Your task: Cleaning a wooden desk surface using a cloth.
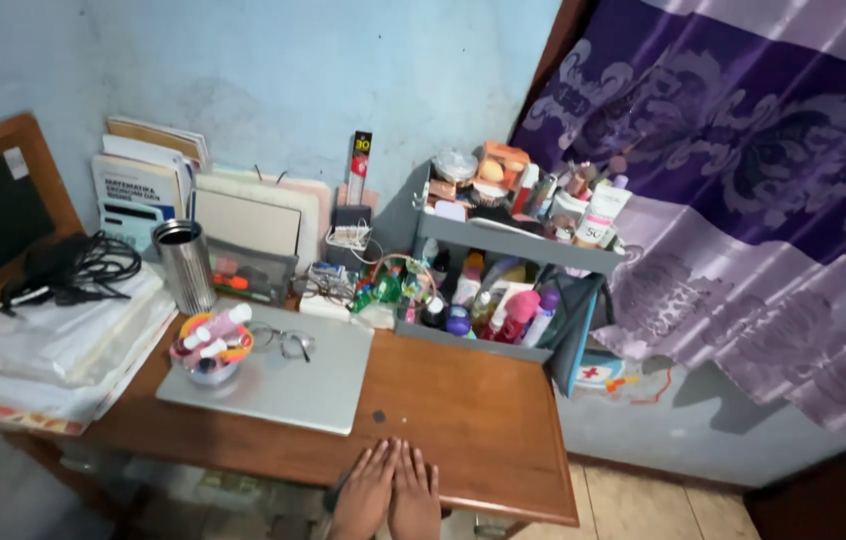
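Observation:
My left hand [365, 492] and my right hand [415, 496] lie flat, side by side, on the front edge of a brown wooden desk [463, 410]. Fingers are together and extended; neither hand holds anything. Just beyond and left of my left hand rests a shut silver laptop [283, 375]. A pair of glasses [283, 340] and a small bowl [209, 348] with small bottles and tubes stand on the laptop's lid. A small dark spot [379, 416] marks the desk right above my hands.
A grey two-tier rack [503, 245] crowded with cosmetics bottles stands at the desk's back right. A steel tumbler [186, 265], books [143, 185], black cables [78, 265] on stacked papers fill the left. A purple curtain [743, 170] hangs at right; tiled floor [643, 510] lies below.

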